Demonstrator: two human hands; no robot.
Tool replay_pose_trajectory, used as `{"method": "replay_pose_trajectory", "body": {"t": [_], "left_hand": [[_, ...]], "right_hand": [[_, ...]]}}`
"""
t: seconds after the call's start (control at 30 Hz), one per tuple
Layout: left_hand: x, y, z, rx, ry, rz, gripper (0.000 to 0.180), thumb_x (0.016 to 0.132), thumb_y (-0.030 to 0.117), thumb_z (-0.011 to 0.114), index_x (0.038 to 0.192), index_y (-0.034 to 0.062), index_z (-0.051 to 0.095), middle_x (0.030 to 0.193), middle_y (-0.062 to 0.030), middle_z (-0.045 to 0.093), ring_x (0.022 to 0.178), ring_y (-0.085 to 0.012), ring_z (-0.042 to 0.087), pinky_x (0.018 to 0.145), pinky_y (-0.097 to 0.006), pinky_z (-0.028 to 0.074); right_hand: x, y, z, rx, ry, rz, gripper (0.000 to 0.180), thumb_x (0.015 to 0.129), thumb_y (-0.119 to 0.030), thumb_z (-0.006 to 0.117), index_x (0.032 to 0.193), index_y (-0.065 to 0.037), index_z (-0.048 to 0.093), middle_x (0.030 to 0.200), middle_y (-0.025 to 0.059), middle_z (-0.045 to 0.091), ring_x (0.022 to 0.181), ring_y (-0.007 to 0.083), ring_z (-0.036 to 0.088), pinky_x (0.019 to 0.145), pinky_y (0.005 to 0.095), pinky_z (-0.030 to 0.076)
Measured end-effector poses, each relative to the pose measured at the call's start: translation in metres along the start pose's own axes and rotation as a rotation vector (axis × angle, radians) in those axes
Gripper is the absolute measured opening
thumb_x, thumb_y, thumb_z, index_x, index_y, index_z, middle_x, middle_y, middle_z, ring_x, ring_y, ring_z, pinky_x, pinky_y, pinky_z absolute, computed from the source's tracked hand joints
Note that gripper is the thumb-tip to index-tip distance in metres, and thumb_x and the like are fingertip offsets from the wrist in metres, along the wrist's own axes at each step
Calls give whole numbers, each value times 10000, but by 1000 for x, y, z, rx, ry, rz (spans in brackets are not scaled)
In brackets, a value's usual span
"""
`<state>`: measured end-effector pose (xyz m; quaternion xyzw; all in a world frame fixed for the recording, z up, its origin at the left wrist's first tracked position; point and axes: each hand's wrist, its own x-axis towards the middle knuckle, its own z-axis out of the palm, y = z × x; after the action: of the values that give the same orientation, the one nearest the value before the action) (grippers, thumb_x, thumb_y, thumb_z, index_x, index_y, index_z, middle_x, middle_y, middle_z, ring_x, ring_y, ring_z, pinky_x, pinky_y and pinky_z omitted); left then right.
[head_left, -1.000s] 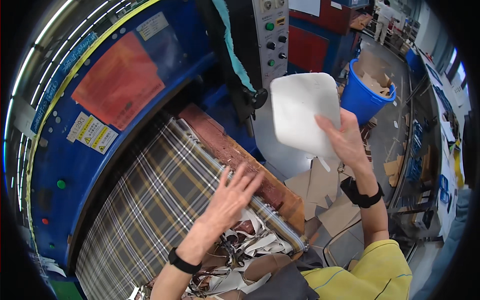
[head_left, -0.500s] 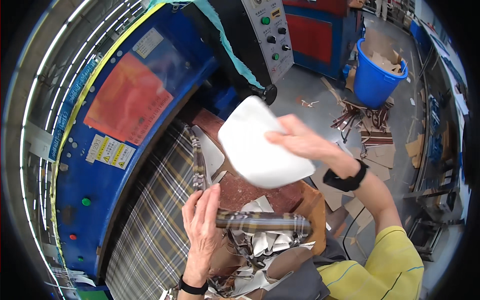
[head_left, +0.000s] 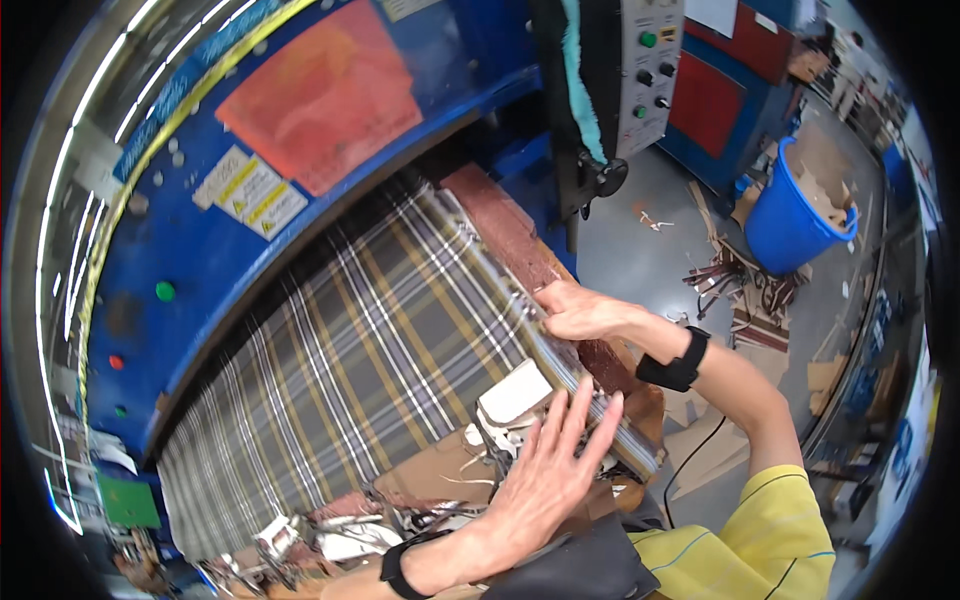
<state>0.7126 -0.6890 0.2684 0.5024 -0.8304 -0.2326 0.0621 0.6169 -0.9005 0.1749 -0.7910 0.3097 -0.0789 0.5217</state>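
A layered sheet of plaid fabric (head_left: 350,350), brown-grey with white and mustard lines, spreads across the bed of the blue machine. Its right edge rests along a worn dark-red board (head_left: 505,225). My right hand (head_left: 580,312) is closed over that edge, its fingertips partly hidden. Nearer to me, my left hand (head_left: 550,470) has its fingers stretched out, the tips touching the edge's near end. Beside those fingers lies a white block-like piece (head_left: 515,392). White and brown scraps (head_left: 360,540) lie along the fabric's near side.
The blue machine (head_left: 330,215) arches over the fabric, with a dark gap under it. A control panel (head_left: 648,80) with knobs and green buttons stands behind. At right, a blue bin (head_left: 795,225) holds cardboard scraps; striped offcuts (head_left: 765,330) litter the floor. A black cable (head_left: 695,460) hangs nearby.
My right hand no longer holds the white sheet and now grips the fabric's edge. The fabric has come further right across the red board. My left hand has moved right, and the view has shifted.
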Motion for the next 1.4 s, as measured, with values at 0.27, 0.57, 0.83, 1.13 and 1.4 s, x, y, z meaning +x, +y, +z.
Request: {"method": "replay_pose_trajectory", "body": {"t": [0.27,0.57,0.83,1.13,1.4], "left_hand": [[-85,-11,-29,-564,-17,-29,570,957,115,591,1464,-6,358,1431,-193,460,1258,-293,498,1034,-373,412],[-253,-36,-30,-650,485,-658,651,988,280,551,1525,96,233,1296,-201,587,1103,-354,612,926,-399,495],[-442,-25,53,-728,1018,-940,600,983,281,575,1499,102,327,1301,-138,612,1181,-260,603,985,-382,486],[-644,-29,132,-856,1585,-1012,492,963,121,599,1403,-34,441,1199,-136,662,1077,-176,624,964,-304,490],[-788,-65,150,-801,1672,-1129,503,934,102,644,1388,-26,467,1155,-127,679,1015,-145,638,906,-287,512]], "right_hand": [[-21,-18,-9,-97,-92,228,165,880,-19,489,823,53,626,687,92,647,594,146,650,511,294,540],[-82,19,-57,-15,260,108,164,966,-184,565,1026,-53,487,531,10,444,360,114,440,351,253,398],[-103,-219,52,11,167,-73,192,995,-178,566,1031,2,624,735,34,629,586,79,583,539,193,455],[-75,-372,293,-82,-256,-270,120,877,-5,541,838,90,603,644,130,639,515,173,636,461,261,513],[-11,-458,430,-87,-525,-151,151,914,-29,607,942,115,643,720,130,685,642,151,681,572,250,564]]}}
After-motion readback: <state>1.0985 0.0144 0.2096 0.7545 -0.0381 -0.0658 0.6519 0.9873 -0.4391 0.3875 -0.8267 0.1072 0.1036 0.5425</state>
